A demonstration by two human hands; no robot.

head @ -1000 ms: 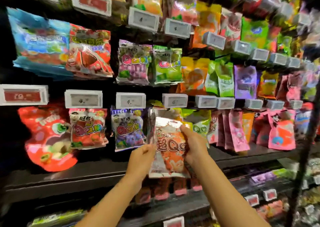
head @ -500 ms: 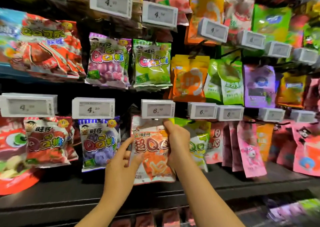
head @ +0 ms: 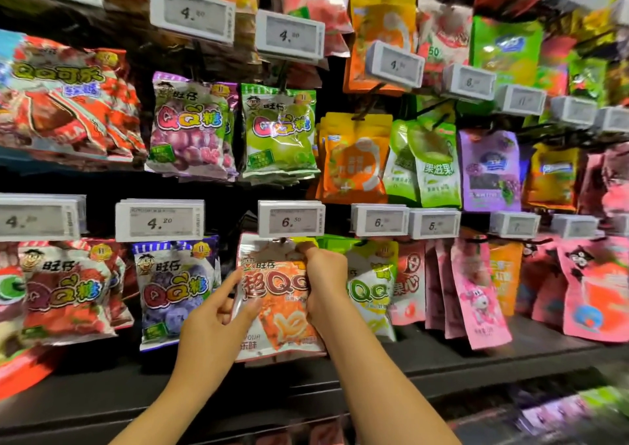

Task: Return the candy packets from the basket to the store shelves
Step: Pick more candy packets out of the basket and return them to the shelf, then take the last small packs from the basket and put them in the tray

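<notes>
An orange and white candy packet (head: 279, 305) hangs just under the price tag marked 6.50 (head: 291, 219), between a blue grape packet (head: 173, 291) and a green packet (head: 371, 288). My right hand (head: 323, 274) grips the packet's upper right edge, fingertips up at its top by the hook. My left hand (head: 218, 322) touches its lower left side, thumb and fingers loosely pinching the edge. The hook itself is hidden behind the tag. No basket is in view.
Rows of hanging candy packets fill the shelves above and to both sides, each row with white price tags. A dark shelf ledge (head: 442, 356) runs below the packets. Pink packets (head: 476, 295) hang to the right.
The view has closed in on the shelf. Both hands raised the orange packet until its top sits right under the 6.50 tag; my left hand slid lower on its left edge.
</notes>
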